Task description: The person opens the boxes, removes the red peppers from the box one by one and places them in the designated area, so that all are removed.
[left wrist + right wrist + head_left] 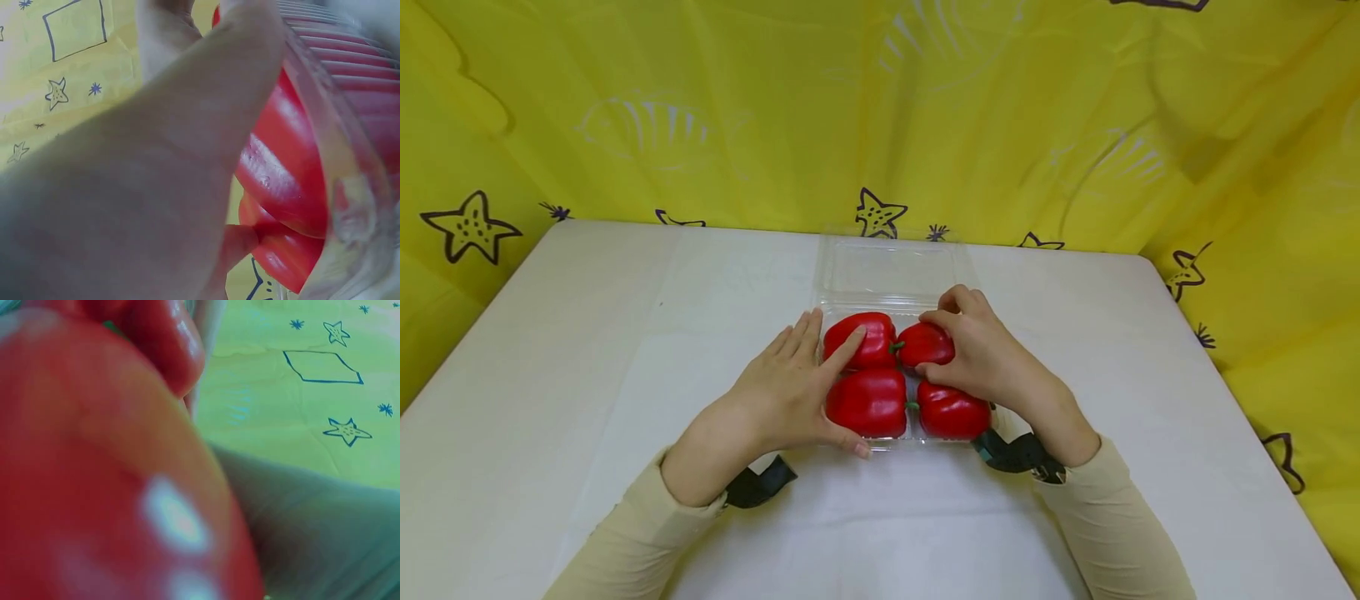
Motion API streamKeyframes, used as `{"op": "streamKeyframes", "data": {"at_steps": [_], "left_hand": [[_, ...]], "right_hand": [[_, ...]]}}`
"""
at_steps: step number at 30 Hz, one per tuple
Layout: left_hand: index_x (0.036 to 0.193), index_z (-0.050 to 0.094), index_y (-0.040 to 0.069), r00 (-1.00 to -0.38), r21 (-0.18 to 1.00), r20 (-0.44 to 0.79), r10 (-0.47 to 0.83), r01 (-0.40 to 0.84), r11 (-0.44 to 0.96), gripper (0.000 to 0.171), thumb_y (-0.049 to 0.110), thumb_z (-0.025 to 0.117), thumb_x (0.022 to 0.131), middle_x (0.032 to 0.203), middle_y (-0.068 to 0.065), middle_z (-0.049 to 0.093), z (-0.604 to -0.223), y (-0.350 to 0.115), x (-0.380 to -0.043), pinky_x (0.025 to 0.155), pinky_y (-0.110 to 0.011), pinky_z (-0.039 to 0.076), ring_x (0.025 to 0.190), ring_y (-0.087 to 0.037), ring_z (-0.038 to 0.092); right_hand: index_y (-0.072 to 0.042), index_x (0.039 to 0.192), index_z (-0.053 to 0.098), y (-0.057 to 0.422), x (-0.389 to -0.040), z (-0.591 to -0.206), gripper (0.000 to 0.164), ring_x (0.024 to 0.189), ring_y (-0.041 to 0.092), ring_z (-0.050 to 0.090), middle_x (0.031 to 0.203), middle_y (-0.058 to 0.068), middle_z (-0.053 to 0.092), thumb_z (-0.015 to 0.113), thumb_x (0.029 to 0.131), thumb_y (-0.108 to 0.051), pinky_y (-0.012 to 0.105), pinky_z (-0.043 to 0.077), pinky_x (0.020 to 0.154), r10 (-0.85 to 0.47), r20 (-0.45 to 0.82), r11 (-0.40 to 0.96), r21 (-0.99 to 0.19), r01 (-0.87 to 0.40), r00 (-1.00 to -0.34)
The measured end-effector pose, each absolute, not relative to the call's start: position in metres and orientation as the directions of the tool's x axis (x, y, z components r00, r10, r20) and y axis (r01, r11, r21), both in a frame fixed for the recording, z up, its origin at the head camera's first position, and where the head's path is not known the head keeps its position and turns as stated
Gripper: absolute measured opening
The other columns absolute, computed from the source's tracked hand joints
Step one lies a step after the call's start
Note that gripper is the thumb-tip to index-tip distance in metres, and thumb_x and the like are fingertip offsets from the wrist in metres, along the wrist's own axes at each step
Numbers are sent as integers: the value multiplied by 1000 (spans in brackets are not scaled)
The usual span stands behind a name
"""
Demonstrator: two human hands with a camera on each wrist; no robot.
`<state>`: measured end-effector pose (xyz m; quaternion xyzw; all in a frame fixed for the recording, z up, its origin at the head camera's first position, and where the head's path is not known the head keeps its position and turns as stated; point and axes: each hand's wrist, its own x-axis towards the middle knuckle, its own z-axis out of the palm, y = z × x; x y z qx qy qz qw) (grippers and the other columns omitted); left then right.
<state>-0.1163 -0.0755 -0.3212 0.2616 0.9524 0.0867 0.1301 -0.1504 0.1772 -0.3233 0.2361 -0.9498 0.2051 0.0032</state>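
Several red bell peppers lie in two rows in a clear plastic clamshell container (917,443). My right hand (992,354) grips the far right bell pepper (925,345) between thumb and fingers. At the container's left side, my left hand (782,396) rests with fingers extended, one finger on the far left bell pepper (865,332). Its thumb reaches the front edge beside the near left bell pepper (868,404). The near right bell pepper (953,412) lies below my right hand, and its blurred red surface (112,481) fills much of the right wrist view.
The container's clear lid (895,267) is folded back towards the far edge of the white table (587,333). A yellow curtain (790,108) with sea-creature drawings hangs behind the table and along its sides. Dark straps (1015,454) sit at the wrists.
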Motion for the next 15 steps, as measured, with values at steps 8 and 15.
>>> {"op": "streamKeyframes", "data": {"at_steps": [8, 15], "left_hand": [[160, 16, 22, -829, 243, -209, 519, 470, 849, 125, 78, 72, 64, 163, -29, 10, -319, -76, -114, 124, -56, 17, 151, -48, 11], [160, 14, 25, -828, 260, -218, 516, 460, 849, 124, 78, 72, 64, 164, -28, 9, -320, -77, -115, 124, -57, 17, 152, -47, 9]], "right_hand": [[0, 117, 69, 176, -145, -321, 53, 115, 32, 46, 119, 17, 54, 86, 70, -19, 46, 61, 80, -463, 194, 802, -324, -502, -865], [-2, 121, 65, 180, -140, -311, 57, 120, 32, 43, 123, 15, 49, 88, 72, -19, 48, 62, 77, -440, 220, 802, -340, -491, -871]]}}
